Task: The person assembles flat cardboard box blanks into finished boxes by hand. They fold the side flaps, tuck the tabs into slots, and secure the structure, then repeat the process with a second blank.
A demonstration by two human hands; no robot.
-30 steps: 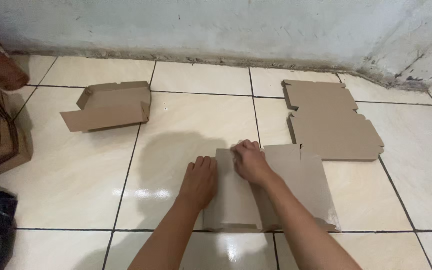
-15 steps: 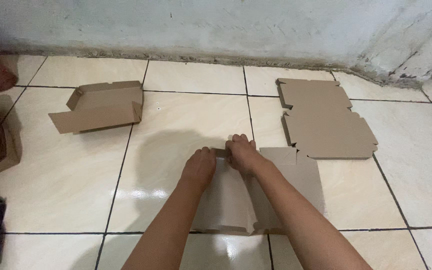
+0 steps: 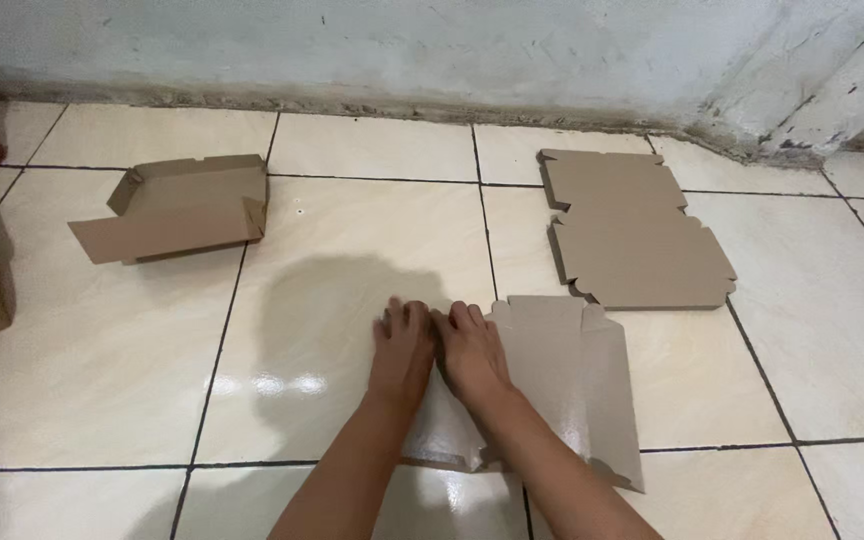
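Both hands have slid left and closer together: the left hand and right hand now press flat, fingers spread, side by side on the left flap of the flat cardboard box blank on the tiled floor. Looks like that edge is getting creased down; the folded box and stack of flat blanks haven't moved.

Matt brown cardboard sheet w/ shiny inner face – glossy cream floor tiles, rough plaster wall.

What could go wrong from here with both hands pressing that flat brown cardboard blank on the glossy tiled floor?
The flat brown cardboard blank lies on glossy tiled floor, so it might slide under the left hand and right hand, skewing the crease. Both hands crowd its left edge; the far flap is free and may spring up.
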